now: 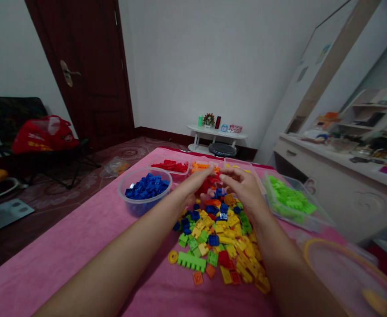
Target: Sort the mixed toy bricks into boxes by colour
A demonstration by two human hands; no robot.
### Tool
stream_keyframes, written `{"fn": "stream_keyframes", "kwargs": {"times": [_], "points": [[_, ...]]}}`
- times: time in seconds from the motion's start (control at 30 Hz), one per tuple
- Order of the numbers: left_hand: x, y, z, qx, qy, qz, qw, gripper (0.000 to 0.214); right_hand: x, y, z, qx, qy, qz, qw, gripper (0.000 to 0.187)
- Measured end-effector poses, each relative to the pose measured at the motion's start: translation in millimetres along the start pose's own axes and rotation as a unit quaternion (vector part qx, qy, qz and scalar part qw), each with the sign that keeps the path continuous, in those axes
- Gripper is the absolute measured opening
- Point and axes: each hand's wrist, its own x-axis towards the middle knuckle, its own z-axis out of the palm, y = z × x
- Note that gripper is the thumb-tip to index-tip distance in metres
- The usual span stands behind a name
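A heap of small plastic bricks (224,240) in yellow, blue, green, red and orange lies on a pink cloth-covered table (64,246). Both my arms reach over its far end. My left hand (195,182) hovers above the blue and red bricks with its fingers bent downward. My right hand (244,187) is beside it, fingers curled with the tips drawn toward the left hand. Red bricks (209,182) show between the two hands; whether either hand grips one is hidden.
A round tub of blue bricks (146,187) stands at the left. Behind are tubs of red bricks (171,166), orange bricks (202,166) and yellow bricks (237,166). A tub of green bricks (290,200) sits right. A clear yellow-rimmed container (348,273) is near right.
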Motion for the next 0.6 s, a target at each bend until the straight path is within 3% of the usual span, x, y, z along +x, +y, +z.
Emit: {"fn": "stream_keyframes", "kwargs": {"times": [0.1,0.17,0.27,0.4,0.47,0.53,0.6], "points": [[3,-6,2.1,-0.146,-0.057,-0.082,0.984,0.04,-4,-6,11,-0.075,0.011,-0.074,0.994,0.027],[4,-9,1.9,-0.203,-0.087,-0.1,0.97,0.033,-5,-9,11,-0.103,0.051,-0.11,0.987,0.024],[9,-3,-2.7,-0.23,-0.069,-0.102,0.965,0.028,-5,-15,3,-0.105,0.118,-0.144,0.977,0.023],[33,34,-25.5,-0.148,0.054,-0.02,0.987,0.028,-4,-22,-10,-0.089,0.155,-0.144,0.973,0.023],[51,56,-46.0,-0.025,0.164,0.05,0.985,0.029,-4,-25,-12,-0.086,0.158,-0.147,0.973,0.021],[67,73,-69.8,0.183,0.31,0.071,0.93,0.032,-4,-28,-13,-0.087,0.158,-0.158,0.971,0.021],[75,82,-92.5,0.248,0.345,0.052,0.904,0.029,-5,-30,-14,-0.091,0.157,-0.171,0.968,0.02]]}}
